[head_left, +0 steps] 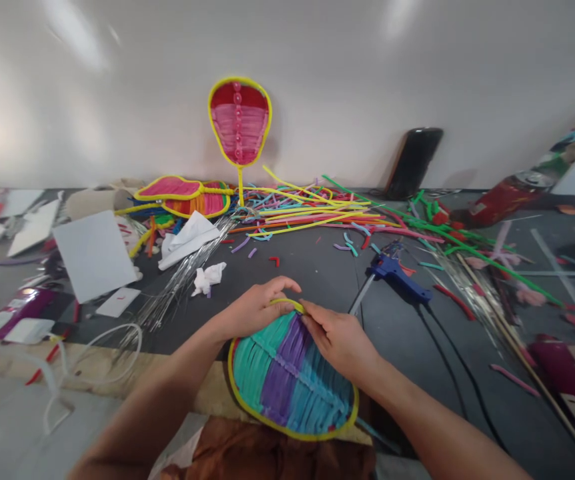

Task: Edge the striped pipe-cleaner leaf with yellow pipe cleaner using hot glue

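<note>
A pale wall (327,87) backs the dark tabletop (330,287).

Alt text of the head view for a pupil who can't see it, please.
A person's left hand and right hand pinch the yellow rim of a green, purple and blue panel at a dark table. Beyond are coloured strips, a blue glue gun and a pink fan-shaped piece.

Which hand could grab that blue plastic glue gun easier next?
Probably the right hand: it is nearer the blue plastic glue gun. The left hand is farther across. Both hold the fuzzy yellow rim of the green, purple and blue striped panel, so either would let go first.
</note>
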### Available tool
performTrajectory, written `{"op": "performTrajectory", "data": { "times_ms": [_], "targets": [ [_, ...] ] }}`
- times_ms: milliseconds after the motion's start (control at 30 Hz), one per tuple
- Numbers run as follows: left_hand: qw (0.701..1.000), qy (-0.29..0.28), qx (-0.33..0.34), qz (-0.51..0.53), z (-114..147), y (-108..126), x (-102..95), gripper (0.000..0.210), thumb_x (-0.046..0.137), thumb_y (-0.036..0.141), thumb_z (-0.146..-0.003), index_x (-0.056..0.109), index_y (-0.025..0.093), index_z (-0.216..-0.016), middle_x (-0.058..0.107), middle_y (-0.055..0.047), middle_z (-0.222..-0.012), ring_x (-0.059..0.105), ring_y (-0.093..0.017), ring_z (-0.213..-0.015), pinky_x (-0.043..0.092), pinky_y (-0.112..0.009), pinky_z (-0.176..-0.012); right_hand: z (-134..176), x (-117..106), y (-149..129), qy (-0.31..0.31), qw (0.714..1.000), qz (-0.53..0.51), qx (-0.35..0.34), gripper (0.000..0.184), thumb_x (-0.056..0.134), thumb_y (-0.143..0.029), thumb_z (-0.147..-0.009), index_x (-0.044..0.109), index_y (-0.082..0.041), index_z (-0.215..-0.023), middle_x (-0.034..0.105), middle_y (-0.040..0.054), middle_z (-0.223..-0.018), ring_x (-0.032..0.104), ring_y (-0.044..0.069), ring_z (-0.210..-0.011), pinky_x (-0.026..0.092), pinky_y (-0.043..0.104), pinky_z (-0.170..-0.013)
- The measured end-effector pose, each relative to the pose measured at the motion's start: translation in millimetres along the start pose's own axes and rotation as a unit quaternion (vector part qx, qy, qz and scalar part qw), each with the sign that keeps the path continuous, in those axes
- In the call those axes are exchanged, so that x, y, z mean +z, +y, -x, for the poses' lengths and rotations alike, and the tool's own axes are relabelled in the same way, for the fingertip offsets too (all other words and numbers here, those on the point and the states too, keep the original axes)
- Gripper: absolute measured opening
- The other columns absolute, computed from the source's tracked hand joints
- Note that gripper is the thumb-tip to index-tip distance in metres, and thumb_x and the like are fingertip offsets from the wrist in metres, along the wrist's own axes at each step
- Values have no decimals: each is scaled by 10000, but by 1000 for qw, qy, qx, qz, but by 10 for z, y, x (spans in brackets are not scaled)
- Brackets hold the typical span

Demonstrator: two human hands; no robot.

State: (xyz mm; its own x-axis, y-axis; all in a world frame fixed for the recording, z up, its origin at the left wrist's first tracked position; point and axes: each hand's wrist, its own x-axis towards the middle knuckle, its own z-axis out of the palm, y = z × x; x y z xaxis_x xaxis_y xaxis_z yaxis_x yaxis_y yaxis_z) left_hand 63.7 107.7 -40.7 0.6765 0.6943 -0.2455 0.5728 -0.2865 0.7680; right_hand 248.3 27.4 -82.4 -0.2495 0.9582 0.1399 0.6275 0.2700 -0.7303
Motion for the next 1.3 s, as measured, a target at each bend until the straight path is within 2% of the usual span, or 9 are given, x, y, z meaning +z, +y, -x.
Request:
{"op": "performTrajectory", "data": {
  "times_ms": [100,200,400,600,700,800,967,1167,1300],
  "targets": [
    [999,22,3,32,-5,2,-21,336,456,371,-922,591,180,-1164,698,-23,-939,633,-172,-845,462,-245,-731,-9,-21,24,30,999,-12,7,338,416,-238,-949,623,-180,-1211,729,82,-1106,708,209,-969,562,321,-844],
    [995,41,11,92,3,-5,-63,383,402,394,-949,634,157,-1142,680,-63,-1154,614,-204,-1055,459,-276,-903,-20,-87,45,76,997,-16,30,338,441,-263,-939,644,-193,-1200,726,70,-1119,702,217,-991,565,324,-858],
    [977,41,-21,206,55,12,-124,465,472,473,-919,630,139,-1202,704,-79,-1126,627,-245,-1065,495,-321,-906,-42,-198,78,154,985,-49,53,333,458,-292,-937,655,-214,-1194,716,51,-1142,678,226,-1048,552,348,-900],
    [987,109,0,118,102,80,-123,481,463,470,-923,592,153,-1260,679,-77,-1181,620,-236,-1055,500,-288,-883,-48,-179,91,198,974,-79,77,335,466,-337,-932,663,-213,-1174,721,57,-1129,681,242,-1032,546,378,-898],
    [993,114,2,42,104,122,-211,469,408,463,-941,626,149,-1213,708,-64,-1101,640,-225,-976,504,-263,-831,-49,-174,42,191,972,-100,95,341,463,-353,-930,664,-195,-1155,735,69,-1088,692,241,-995,552,361,-868],
    [995,96,-4,-27,75,113,-393,467,401,459,-939,652,140,-1170,709,-64,-1098,642,-226,-960,494,-254,-822,-44,-189,-41,140,978,-128,86,342,456,-343,-935,635,-194,-1185,730,69,-1088,691,226,-980,547,340,-859],
    [1000,0,20,-19,-23,-75,-642,449,424,448,-930,654,144,-1167,697,-64,-1140,634,-217,-996,470,-248,-868,10,-168,-119,14,976,-207,59,388,471,-314,-942,522,-228,-1317,652,55,-1251,629,200,-1117,491,336,-967],
    [994,-89,24,65,-120,-241,-589,454,446,474,-923,646,146,-1166,706,-67,-1122,641,-210,-1006,472,-241,-866,137,-59,-3,-3,955,-285,87,436,487,-319,-936,474,-224,-1362,602,68,-1321,581,201,-1188,437,408,-1042],
    [991,-107,51,57,-141,-231,-520,437,464,474,-918,672,145,-1117,715,-63,-1085,642,-202,-988,464,-225,-848,166,-50,78,21,958,-262,114,435,447,-382,-950,506,-222,-1351,591,80,-1336,530,217,-1254,437,445,-1040]
  ]
}}
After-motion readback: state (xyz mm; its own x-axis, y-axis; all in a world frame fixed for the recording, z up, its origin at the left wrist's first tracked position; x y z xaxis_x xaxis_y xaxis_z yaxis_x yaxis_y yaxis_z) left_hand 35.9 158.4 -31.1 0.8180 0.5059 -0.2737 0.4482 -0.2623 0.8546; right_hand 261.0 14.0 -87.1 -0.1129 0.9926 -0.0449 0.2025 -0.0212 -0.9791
